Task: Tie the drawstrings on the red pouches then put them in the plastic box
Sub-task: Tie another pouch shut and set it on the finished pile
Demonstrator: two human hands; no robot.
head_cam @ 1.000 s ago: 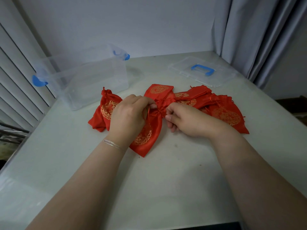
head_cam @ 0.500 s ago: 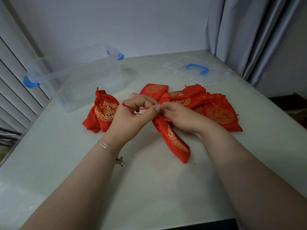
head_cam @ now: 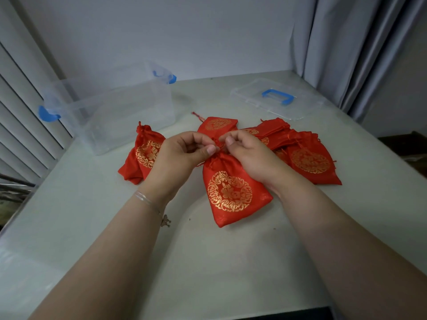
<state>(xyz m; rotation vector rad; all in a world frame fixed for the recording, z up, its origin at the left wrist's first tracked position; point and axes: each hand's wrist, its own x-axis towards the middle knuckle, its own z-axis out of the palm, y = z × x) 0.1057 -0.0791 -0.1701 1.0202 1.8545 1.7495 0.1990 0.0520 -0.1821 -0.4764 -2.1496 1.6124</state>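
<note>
A red pouch with a gold round emblem (head_cam: 231, 192) lies flat on the table, its gathered neck pointing away from me. My left hand (head_cam: 182, 155) and my right hand (head_cam: 247, 151) meet at that neck, each pinching a thin red drawstring (head_cam: 217, 145) between thumb and fingers. A cinched red pouch (head_cam: 144, 154) lies to the left. Several more red pouches (head_cam: 305, 158) are piled to the right, and one (head_cam: 218, 124) lies behind my hands. The clear plastic box (head_cam: 111, 116) with blue latches stands open at the back left.
The box's clear lid (head_cam: 277, 98) with a blue handle lies at the back right. Grey curtains (head_cam: 351, 49) hang at the right, slatted blinds (head_cam: 20, 116) at the left. The white table (head_cam: 208, 262) stretches bare towards me.
The pouch was twisted on its edge half a second ago; now it lies flat, emblem up. Both hands have closed in on its neck, holding the strings.
</note>
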